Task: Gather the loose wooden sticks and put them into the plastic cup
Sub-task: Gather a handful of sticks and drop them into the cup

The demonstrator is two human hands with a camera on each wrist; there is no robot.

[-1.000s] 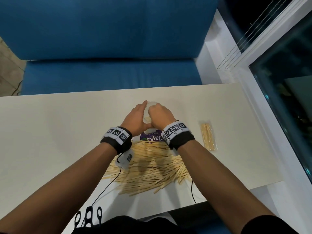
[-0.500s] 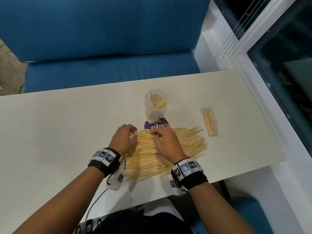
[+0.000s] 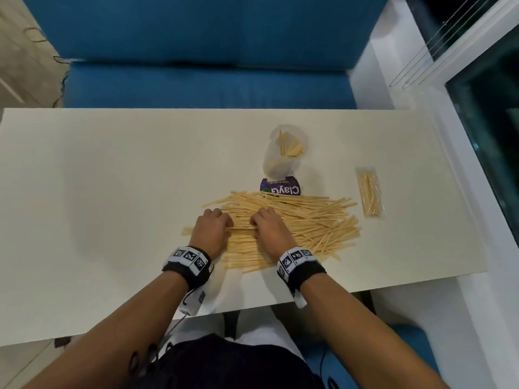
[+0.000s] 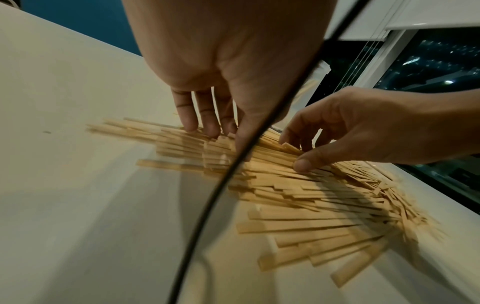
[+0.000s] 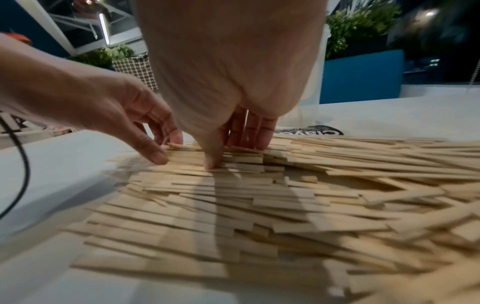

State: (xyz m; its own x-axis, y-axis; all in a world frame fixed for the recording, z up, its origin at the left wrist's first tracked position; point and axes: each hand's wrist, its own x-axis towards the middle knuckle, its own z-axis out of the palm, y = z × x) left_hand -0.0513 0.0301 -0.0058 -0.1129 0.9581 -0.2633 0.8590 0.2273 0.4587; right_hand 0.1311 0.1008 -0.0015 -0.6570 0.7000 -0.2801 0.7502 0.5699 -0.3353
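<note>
Both your hands are down on the stick pile, closing on the next bunch for the cup

Your left hand (image 3: 211,231) and right hand (image 3: 269,230) sit side by side at the pile's left end, fingers curled and thumbs set under, pinching into the loose wooden sticks (image 3: 303,223) so a bundle comes up aligned. The plastic cup (image 3: 283,154) stands upright just beyond the pile on the table (image 3: 98,192), some sticks already inside, near enough for a short carry. A purple label (image 3: 280,188) peeks out between cup and pile; a sealed packet (image 3: 369,192) lies apart to the right
</note>
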